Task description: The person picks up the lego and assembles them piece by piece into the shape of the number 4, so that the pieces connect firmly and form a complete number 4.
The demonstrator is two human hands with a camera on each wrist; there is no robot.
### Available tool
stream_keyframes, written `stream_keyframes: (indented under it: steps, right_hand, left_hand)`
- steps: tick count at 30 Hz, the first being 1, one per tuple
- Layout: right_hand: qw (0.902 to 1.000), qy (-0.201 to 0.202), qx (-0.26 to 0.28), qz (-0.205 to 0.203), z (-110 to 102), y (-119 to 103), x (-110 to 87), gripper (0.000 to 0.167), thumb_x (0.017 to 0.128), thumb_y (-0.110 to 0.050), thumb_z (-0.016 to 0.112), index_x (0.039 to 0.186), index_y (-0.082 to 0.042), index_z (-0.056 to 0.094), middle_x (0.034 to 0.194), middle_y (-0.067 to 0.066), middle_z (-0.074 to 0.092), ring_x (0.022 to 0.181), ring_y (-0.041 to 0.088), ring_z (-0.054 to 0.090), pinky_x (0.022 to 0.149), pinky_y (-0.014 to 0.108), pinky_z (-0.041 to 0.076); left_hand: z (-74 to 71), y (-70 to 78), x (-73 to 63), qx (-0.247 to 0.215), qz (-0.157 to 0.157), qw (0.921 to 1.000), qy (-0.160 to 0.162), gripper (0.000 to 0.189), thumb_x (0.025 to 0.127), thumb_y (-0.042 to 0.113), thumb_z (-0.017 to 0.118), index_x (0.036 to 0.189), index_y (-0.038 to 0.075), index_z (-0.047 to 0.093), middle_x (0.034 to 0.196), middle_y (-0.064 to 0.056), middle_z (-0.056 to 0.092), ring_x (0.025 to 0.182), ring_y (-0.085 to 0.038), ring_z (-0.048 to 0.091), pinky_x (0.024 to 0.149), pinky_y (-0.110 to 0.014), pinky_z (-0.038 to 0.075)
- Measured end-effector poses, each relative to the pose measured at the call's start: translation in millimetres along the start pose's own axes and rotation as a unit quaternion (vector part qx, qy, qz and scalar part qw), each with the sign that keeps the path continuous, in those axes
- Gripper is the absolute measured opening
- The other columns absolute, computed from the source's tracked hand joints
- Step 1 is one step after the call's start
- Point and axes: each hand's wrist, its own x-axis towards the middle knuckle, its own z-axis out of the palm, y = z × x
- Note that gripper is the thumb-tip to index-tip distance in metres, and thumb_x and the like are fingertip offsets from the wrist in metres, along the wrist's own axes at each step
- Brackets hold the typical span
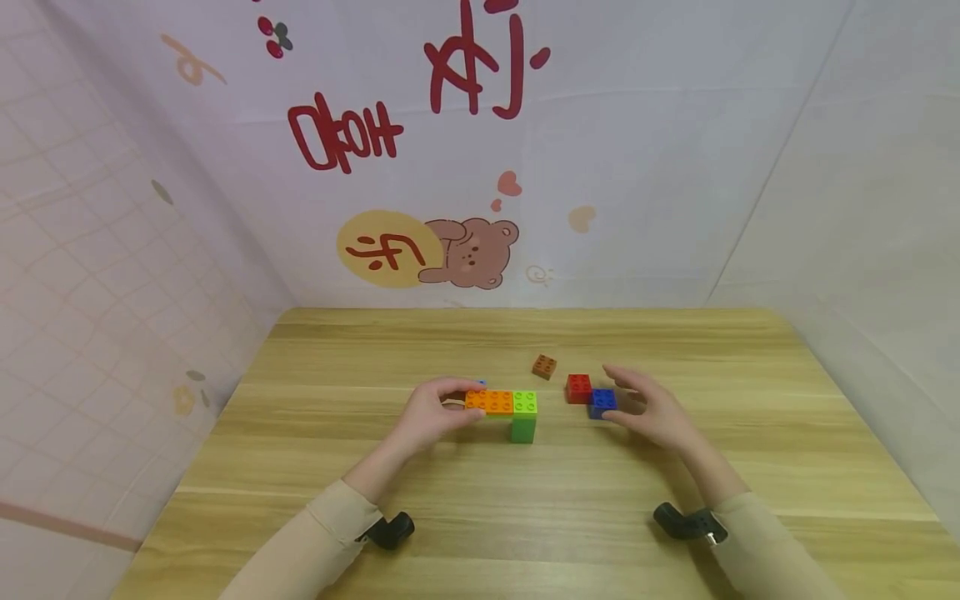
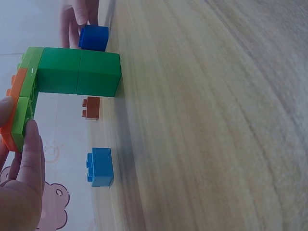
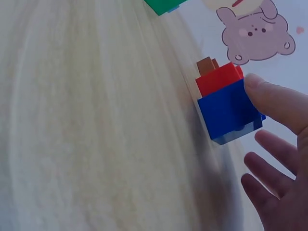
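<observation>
My left hand [image 1: 429,414] pinches the left end of a built piece, thumb in front and fingers behind an orange brick [image 1: 491,402]. Light green bricks [image 1: 525,401] join the orange one to a column of two dark green bricks [image 2: 79,71], which stands at the piece's right end. To the right, my right hand [image 1: 654,412] is at a dark blue brick [image 1: 603,403]. Its thumb lies against that brick, while the other fingers are spread apart from it. A red brick [image 1: 578,388] sits directly beside the dark blue one.
A small brown brick [image 1: 544,367] lies farther back on the wooden table [image 1: 570,517]. Behind the orange brick is a light blue brick [image 2: 102,167], mostly hidden in the head view. A white printed cloth [image 1: 637,150] hangs along the table's back edge.
</observation>
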Motion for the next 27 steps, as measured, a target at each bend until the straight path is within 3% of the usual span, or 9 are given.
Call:
stream_keyframes:
  steps: [9,19,27]
  right_hand:
    - [0.9990,-0.025,0.022,0.029,0.4,5.6,-1.9,0.070,0.086,-0.014,0.079,0.146,0.000,0.045,0.138,0.023,0.054,0.116,0.038,0.057,0.098,0.058,0.045]
    - [0.9976,-0.036,0.035,0.048,0.5,5.3,-1.0,0.066,0.088,-0.013,0.077,0.145,0.000,0.047,0.136,0.022,0.056,0.118,0.037,0.056,0.100,0.056,0.044]
    - [0.9975,-0.030,0.026,0.059,0.2,7.4,-1.3,0.059,0.089,-0.014,0.076,0.140,0.000,0.052,0.133,0.019,0.059,0.117,0.035,0.056,0.098,0.037,0.048]
  left_hand:
    - [0.5,0.9,-0.6,0.003,0.001,1.0000,0.002,0.035,0.083,0.004,0.080,0.116,0.000,0.072,0.118,-0.011,0.065,0.103,-0.034,0.061,0.080,-0.029,0.058]
    - [0.0,1.8,-1.3,0.009,-0.004,0.9999,0.005,0.034,0.083,0.004,0.080,0.116,0.001,0.072,0.116,-0.011,0.065,0.102,-0.031,0.062,0.080,-0.029,0.058]
    - [0.2,3.2,-1.4,0.008,-0.006,0.9999,0.006,0.033,0.083,0.004,0.080,0.115,0.003,0.073,0.117,-0.011,0.065,0.101,-0.030,0.063,0.079,-0.030,0.058]
